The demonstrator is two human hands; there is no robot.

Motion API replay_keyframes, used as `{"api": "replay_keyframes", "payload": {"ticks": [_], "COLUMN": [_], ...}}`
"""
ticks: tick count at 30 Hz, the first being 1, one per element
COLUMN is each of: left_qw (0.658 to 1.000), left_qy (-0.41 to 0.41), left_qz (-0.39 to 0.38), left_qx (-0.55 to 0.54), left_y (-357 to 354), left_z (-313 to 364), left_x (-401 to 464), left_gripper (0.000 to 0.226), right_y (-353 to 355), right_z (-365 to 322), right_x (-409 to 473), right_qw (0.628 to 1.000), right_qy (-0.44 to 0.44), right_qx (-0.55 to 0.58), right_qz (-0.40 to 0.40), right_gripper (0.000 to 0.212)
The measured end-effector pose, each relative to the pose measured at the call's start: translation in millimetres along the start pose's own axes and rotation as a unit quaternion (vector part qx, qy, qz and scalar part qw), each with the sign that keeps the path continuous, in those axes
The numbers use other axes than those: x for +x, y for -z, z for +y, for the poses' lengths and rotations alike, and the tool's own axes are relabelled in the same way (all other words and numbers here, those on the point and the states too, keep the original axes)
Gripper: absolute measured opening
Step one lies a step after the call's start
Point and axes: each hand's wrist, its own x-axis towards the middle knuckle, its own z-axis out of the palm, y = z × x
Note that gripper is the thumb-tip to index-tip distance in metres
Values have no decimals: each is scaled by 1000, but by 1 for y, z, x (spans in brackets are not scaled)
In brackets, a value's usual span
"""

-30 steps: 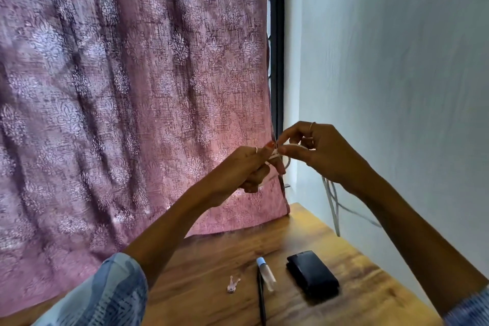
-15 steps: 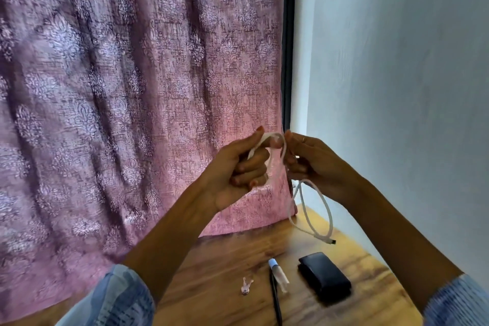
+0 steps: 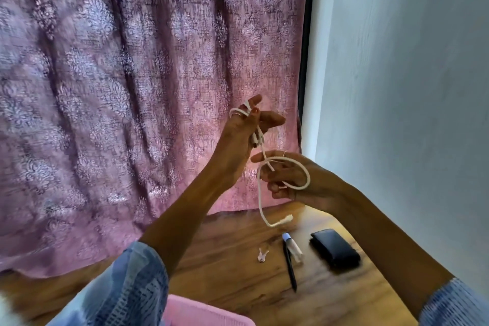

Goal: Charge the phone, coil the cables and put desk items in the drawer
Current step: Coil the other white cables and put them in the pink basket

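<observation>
A white cable [image 3: 304, 171] is wound between both hands above the wooden desk [image 3: 238, 286]. My left hand [image 3: 244, 130] is raised, with turns of the cable looped over its spread fingers. My right hand [image 3: 291, 177] sits lower and to the right, pinching the cable, which curves in a loop round it. The cable's free end with a white plug [image 3: 287, 219] dangles just above the desk.
On the desk lie a black wallet-like case [image 3: 334, 247], a black pen [image 3: 289, 267], a small white tube with a blue cap [image 3: 292, 246] and a tiny pale clip [image 3: 262, 257]. A pink basket rim [image 3: 206, 311] shows at the bottom. A pink curtain [image 3: 132, 87] hangs behind; a white wall [image 3: 410, 87] stands right.
My left hand has risen with the cable looped over its fingers. My right hand has dropped lower, drawing a loop round itself. The view has tilted down, showing the pink basket.
</observation>
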Motion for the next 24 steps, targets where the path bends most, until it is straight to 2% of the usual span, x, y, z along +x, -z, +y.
{"api": "replay_keyframes", "payload": {"ticks": [2, 4, 5, 8, 10, 13, 14, 17, 18, 20, 22, 24], "left_qw": [990, 960, 936, 831, 779, 732, 707, 601, 587, 580, 598, 613], "left_qy": [-24, -53, -65, -105, -123, -156, -165, -195, -194, -169, -125, -81], "left_qz": [-15, -56, -78, -129, -160, -184, -195, -240, -243, -241, -218, -206], "left_qx": [142, 268, 338, 531, 594, 637, 660, 737, 748, 760, 761, 759], "left_y": [3, 5, 5, 9, 10, 11, 12, 17, 18, 21, 25, 34], "left_z": [-2, -3, -2, 2, 9, 13, 12, 4, 0, -4, -5, -6], "left_x": [-8, -14, -17, -21, -23, -22, -21, -18, -17, -15, -14, -15], "left_gripper": [41, 47, 50, 56, 55, 56, 56, 53, 54, 55, 48, 37], "right_y": [-7, -12, -16, -19, -20, -17, -15, -7, -4, -2, 1, 5], "right_z": [-1, -1, -2, -4, -6, -11, -12, -10, -9, -5, 2, 11], "right_x": [-3, -5, -7, -14, -21, -35, -40, -44, -44, -44, -48, -55], "right_qw": [1000, 999, 999, 997, 995, 985, 978, 942, 926, 894, 858, 838], "right_qy": [-22, -37, -41, -51, -54, -62, -68, -113, -131, -143, -122, -90], "right_qx": [-3, -15, -26, -63, -87, -157, -195, -316, -353, -424, -497, -531], "right_qz": [4, 14, 15, 8, -1, -30, -40, -24, -9, 15, 46, 89], "right_gripper": [34, 35, 34, 36, 38, 44, 49, 61, 66, 76, 82, 77]}}
